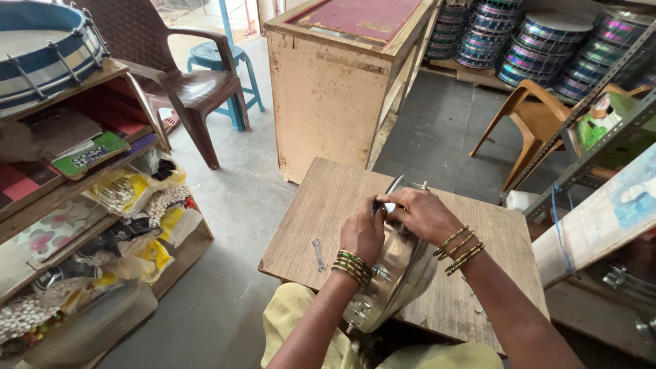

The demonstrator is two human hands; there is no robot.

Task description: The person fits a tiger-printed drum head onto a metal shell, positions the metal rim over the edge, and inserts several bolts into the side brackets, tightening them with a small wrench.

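Clearly both hands were busy on the shiny steel drum shell (400, 273), which stood on its edge, leaning partly over the near edge of the small wooden table (328, 198) and toward the person's lap. The left hand (362, 232) curled closed against the shell's upper rim, and the right hand (424, 213) bent its fingers tightly over the same rim beside a small fitting (389, 205); what exactly was pinched there could not be told. Tilted like that, the shell could probably have rolled or slipped off the edge if either grip loosened. A small spanner (318, 254) lay just to the left on the table, near enough that a nudge from the wrist might have knocked it to the floor.
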